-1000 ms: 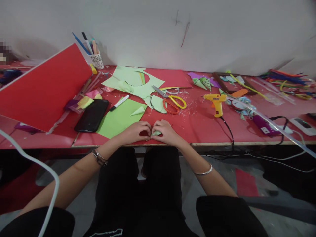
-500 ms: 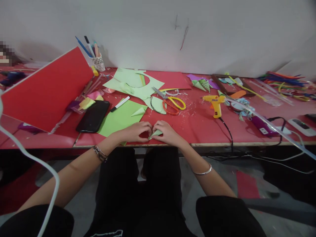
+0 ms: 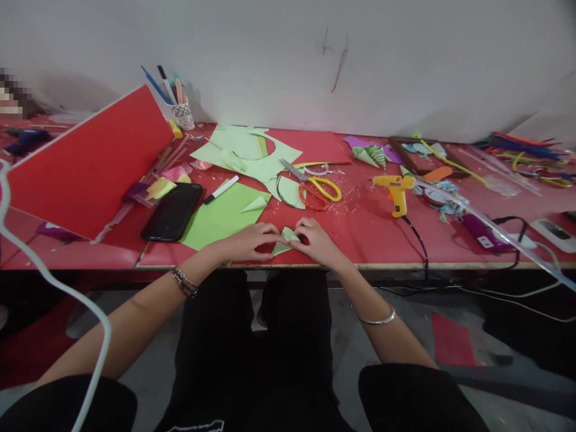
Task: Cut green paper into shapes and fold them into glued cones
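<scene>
A small piece of pale green paper [image 3: 283, 245] lies between my hands at the table's front edge, partly hidden by the fingers. My left hand [image 3: 252, 242] has its thumb and fingertips closed on the paper's left side. On the right side, my right hand [image 3: 317, 242] pinches the paper with curled fingers. Just behind my left hand, a rolled light green paper cone [image 3: 254, 204] rests on a bright green sheet [image 3: 216, 219]. Scissors [image 3: 317, 187] with yellow and orange handles lie open beyond my hands, beside cut green paper [image 3: 288, 161].
A black phone [image 3: 172, 213] and a marker [image 3: 221, 189] lie to the left, near a tilted red board [image 3: 94, 165]. A yellow glue gun [image 3: 396, 193] stands to the right, its cord over the front edge. Striped paper cones [image 3: 369, 156] sit at the back.
The green paper, folded narrow between my fingers before, is now spread wider and flatter. My right hand has shifted right, and the hands are farther apart.
</scene>
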A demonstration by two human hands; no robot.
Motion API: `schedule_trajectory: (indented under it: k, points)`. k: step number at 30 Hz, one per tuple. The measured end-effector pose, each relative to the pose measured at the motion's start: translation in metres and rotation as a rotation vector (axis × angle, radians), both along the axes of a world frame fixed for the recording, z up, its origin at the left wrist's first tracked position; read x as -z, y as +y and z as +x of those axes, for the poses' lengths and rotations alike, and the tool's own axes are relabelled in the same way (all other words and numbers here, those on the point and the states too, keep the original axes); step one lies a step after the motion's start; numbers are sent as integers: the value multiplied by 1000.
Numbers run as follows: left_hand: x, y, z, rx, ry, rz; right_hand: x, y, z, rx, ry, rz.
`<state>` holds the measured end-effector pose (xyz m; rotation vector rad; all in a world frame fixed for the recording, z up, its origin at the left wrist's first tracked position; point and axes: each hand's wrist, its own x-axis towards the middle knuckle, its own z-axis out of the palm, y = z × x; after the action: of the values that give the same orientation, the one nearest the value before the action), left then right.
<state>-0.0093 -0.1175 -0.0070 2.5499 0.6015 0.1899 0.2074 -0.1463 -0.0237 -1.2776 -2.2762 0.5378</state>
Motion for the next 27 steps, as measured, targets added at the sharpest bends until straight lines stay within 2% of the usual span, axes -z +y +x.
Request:
schedule_trajectory:
  k: [8,14,19,23,27]
  points:
    - [1,2,0,41,-5,45,3,-6,-4,100,-97,47]
    - [2,4,-2,50,35,113,-2,-16,-11,256,-182,84]
    - [1,6,-2,31,61,106,-4,-27,-25,348,-234,117]
    - [0,6,-2,24,95,93,-5,-29,-41,351,-280,123]
    - [0,4,-2,7,98,89,-6,-26,-40,295,-251,81]
